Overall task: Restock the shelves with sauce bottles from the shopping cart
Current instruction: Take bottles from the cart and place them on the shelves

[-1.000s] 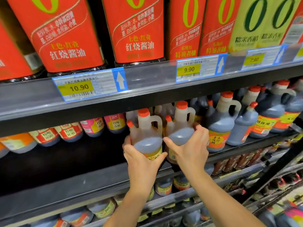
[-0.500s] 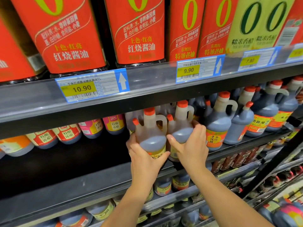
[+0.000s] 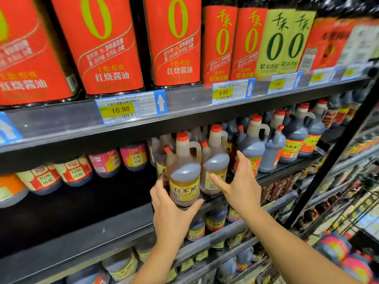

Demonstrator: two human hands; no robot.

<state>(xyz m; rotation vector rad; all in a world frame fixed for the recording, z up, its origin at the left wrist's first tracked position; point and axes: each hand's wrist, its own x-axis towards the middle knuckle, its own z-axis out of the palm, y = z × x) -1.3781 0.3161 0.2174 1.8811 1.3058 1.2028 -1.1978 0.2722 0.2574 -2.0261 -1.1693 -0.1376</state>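
Observation:
Two light-brown sauce jugs with red caps and yellow labels stand side by side at the front of the middle shelf [image 3: 123, 228]. My left hand [image 3: 172, 214] grips the base of the left jug [image 3: 184, 177], thumb under its front and fingers round its left side. My right hand [image 3: 242, 187] is open with fingers spread. Its thumb lies across the label of the right jug [image 3: 215, 162] and its fingers reach past the jug's right side.
Dark jugs [image 3: 252, 144] crowd the shelf right of my hands, and short labelled bottles [image 3: 75, 171] sit at the back left behind dark bare shelf. Tall red bottles [image 3: 106, 48] fill the shelf above. A black upright post [image 3: 332, 156] and a wire cart [image 3: 359, 214] are at the right.
My right hand has let go of the right jug and spread its fingers. My left hand keeps its hold on the left jug.

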